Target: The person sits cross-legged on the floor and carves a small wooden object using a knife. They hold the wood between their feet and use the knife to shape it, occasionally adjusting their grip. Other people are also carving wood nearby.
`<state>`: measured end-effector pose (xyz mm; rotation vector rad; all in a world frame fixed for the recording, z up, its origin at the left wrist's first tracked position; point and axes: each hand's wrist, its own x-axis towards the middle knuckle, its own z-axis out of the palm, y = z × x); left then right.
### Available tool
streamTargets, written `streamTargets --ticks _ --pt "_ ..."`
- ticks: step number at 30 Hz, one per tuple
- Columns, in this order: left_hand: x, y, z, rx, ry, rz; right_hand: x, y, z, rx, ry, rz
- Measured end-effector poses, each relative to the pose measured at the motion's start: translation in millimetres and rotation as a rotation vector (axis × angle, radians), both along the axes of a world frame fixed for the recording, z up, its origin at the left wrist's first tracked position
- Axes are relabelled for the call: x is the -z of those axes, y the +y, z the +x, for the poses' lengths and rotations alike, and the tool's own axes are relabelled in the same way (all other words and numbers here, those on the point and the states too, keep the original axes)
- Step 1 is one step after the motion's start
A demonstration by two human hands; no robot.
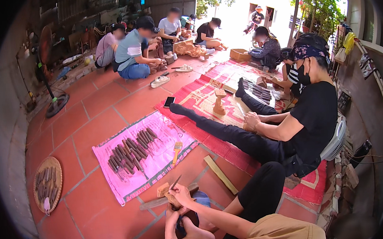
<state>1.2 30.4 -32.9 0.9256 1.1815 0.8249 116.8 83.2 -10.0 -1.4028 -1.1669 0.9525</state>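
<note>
My right hand (182, 195) is closed round a slim dark stick-like tool (175, 182), whose upper end sticks out above the fingers. Just below it is a small carved piece of wood (173, 202), dark at its lower part. My left hand (171, 217), with a black watch on the wrist, grips this piece from beneath, close to my bare foot (195, 234). A pale wooden block (162, 190) and a long weathered wooden bar (155, 203) lie on the tiles just beyond my hands. The tool's lower end is hidden.
Ahead, a pink cloth (109, 147) bears several dark-handled tools (131, 152) and a flat brush (177, 152). A round basket (59, 191) of tools stands left. A wooden strip (220, 174) lies right, near a seated co-worker (306, 111) on a red mat (189, 93). Others sit farther back.
</note>
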Motion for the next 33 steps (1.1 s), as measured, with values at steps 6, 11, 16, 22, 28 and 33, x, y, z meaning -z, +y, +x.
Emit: streamTargets --ticks 6,11,16,22,28,33 --pt "-19.0 -1.9 5.8 0.032 0.057 -0.014 6.3 1.6 3.1 0.095 -0.085 0.113" --pt "-15.5 -2.6 0.3 0.049 0.098 0.033 2.7 1.6 3.1 0.070 -0.084 -0.015" --pt "-16.8 -11.2 -1.1 0.043 0.113 0.043 -1.6 0.2 4.4 0.063 -0.095 -0.015" --pt "-23.6 -10.2 4.4 0.101 0.021 0.110 3.5 3.9 6.4 0.047 -0.099 0.019" --pt "-5.9 -14.4 9.4 0.062 0.377 0.245 5.3 1.9 4.7 0.052 -0.079 0.013" --pt "-20.2 -16.6 9.8 0.047 0.452 0.226 5.7 4.2 5.5 0.034 -0.094 0.020"
